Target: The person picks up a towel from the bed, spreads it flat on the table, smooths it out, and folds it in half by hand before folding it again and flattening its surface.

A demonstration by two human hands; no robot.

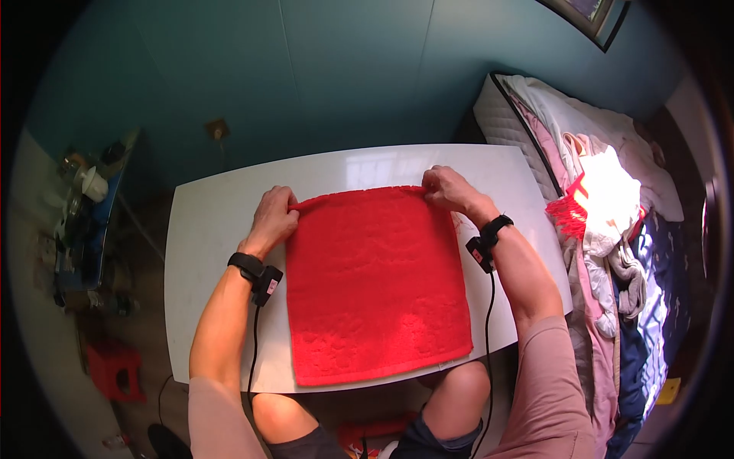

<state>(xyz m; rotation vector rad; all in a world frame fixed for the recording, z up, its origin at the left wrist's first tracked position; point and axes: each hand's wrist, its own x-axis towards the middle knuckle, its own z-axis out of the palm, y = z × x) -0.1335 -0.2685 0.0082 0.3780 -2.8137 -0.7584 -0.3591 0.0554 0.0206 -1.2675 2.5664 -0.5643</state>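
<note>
A red towel [375,275] lies spread out on the white table [222,229], its near edge reaching the table's front edge. At its far left corner, my left hand [274,218] is closed with the cloth pinched between the fingers. My right hand [451,190] grips the far right corner the same way. Shallow creases run across the towel's upper half, and a raised pattern shows near the bottom. Each wrist wears a black strap with a small box and a cable hanging down.
To the right stands a bed [512,122] heaped with clothes and bedding, partly in bright sun. At the left are a cluttered side table [95,237] and a red stool [115,371]. A teal wall [344,76] with a socket [217,128] rises behind the table.
</note>
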